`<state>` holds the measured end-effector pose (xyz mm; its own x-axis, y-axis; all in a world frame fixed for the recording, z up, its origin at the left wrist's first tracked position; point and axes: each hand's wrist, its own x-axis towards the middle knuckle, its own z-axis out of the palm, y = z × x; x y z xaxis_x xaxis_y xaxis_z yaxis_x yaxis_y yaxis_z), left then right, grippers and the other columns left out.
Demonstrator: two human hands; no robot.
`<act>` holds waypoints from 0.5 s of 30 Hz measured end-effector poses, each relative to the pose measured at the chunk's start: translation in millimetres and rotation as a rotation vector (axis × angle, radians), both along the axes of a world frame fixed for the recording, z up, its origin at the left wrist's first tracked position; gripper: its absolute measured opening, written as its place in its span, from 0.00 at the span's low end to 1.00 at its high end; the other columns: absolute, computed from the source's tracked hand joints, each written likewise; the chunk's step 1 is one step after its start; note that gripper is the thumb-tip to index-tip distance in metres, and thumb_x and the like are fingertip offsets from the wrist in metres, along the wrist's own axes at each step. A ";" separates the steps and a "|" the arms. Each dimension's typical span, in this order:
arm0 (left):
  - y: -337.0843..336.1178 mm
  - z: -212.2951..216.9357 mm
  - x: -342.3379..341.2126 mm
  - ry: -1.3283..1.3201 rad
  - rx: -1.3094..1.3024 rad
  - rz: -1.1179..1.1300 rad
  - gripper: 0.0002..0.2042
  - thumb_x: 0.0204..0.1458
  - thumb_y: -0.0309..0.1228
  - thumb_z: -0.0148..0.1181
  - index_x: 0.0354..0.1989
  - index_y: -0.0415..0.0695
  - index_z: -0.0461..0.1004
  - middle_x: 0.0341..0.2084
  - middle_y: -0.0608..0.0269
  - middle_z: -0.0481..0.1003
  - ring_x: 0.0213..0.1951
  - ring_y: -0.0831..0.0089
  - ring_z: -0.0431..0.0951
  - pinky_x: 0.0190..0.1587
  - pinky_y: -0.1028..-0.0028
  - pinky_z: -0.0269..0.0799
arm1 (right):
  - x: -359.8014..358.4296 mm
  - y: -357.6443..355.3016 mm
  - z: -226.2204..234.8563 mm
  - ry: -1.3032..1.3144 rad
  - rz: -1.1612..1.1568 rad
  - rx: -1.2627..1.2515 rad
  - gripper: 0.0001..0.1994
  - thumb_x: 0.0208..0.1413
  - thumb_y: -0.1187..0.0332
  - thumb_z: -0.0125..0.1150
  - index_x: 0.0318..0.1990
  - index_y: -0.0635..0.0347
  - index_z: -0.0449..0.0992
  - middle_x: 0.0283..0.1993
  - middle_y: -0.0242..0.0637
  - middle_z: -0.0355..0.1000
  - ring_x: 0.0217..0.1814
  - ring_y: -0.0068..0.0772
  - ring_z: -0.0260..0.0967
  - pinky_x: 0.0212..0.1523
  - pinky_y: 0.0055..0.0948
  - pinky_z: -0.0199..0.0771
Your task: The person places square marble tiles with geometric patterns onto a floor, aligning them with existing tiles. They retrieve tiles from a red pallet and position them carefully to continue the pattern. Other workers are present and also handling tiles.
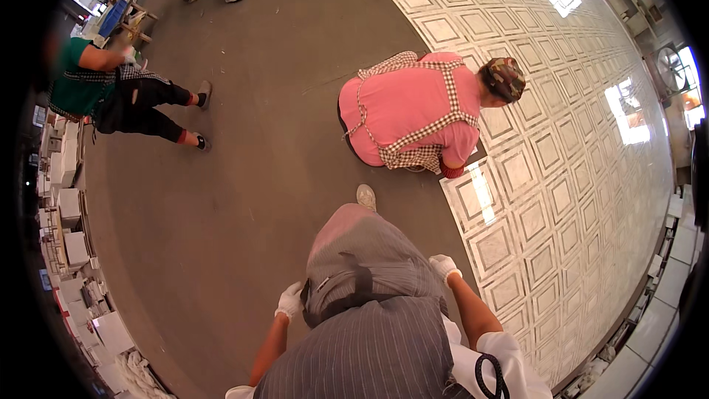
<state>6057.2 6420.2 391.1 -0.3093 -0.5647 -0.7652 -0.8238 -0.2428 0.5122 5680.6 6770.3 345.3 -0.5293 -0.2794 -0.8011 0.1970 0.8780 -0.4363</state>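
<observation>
My left hand (290,301), in a white glove, is at the left edge of my grey striped apron (362,325). Its fingers look closed on the cloth, with the tips partly hidden. At the apron's right edge my right hand (444,267), also gloved in white, has its fingers curled in against the fabric. Under the apron's front, one light shoe (365,196) shows on the grey floor. To the right of my right hand lies the border of a pale patterned tile floor (502,251) with framed squares.
Ahead, a person in a pink top and checked apron (413,111) crouches at the tile border. Another in green (111,89) stands at the left on bare grey floor (258,103). White boxes and tile pieces (76,248) line the left side. More people stand at the far left.
</observation>
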 end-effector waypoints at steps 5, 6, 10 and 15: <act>-54.1 61.8 -81.6 -0.079 0.007 -0.010 0.12 0.52 0.28 0.52 0.44 0.41 0.70 0.25 0.67 0.69 0.23 0.78 0.69 0.25 0.75 0.68 | -61.8 -83.4 -10.2 0.034 -0.030 -0.105 0.20 0.55 0.56 0.50 0.46 0.59 0.77 0.50 0.46 0.74 0.56 0.47 0.68 0.57 0.35 0.65; -65.2 74.7 -91.6 -0.090 0.023 -0.004 0.07 0.52 0.28 0.53 0.38 0.42 0.71 0.20 0.70 0.66 0.20 0.80 0.66 0.22 0.75 0.67 | -75.9 -107.8 -3.1 0.046 0.004 -0.143 0.19 0.55 0.56 0.50 0.47 0.59 0.77 0.49 0.46 0.74 0.56 0.47 0.68 0.57 0.35 0.65; -99.5 69.4 -89.0 -0.022 -0.027 0.174 0.12 0.52 0.30 0.54 0.44 0.41 0.72 0.24 0.70 0.69 0.23 0.80 0.68 0.23 0.75 0.68 | -131.2 -185.8 34.0 0.092 0.028 -0.254 0.19 0.57 0.57 0.52 0.46 0.63 0.77 0.48 0.46 0.75 0.54 0.41 0.71 0.56 0.31 0.66; -127.1 49.2 -77.5 -0.099 0.051 0.264 0.26 0.53 0.32 0.56 0.61 0.35 0.63 0.52 0.56 0.71 0.47 0.66 0.74 0.43 0.70 0.73 | -168.4 -220.2 20.9 0.054 -0.187 -0.302 0.18 0.57 0.59 0.54 0.45 0.63 0.77 0.42 0.42 0.77 0.47 0.35 0.72 0.49 0.30 0.68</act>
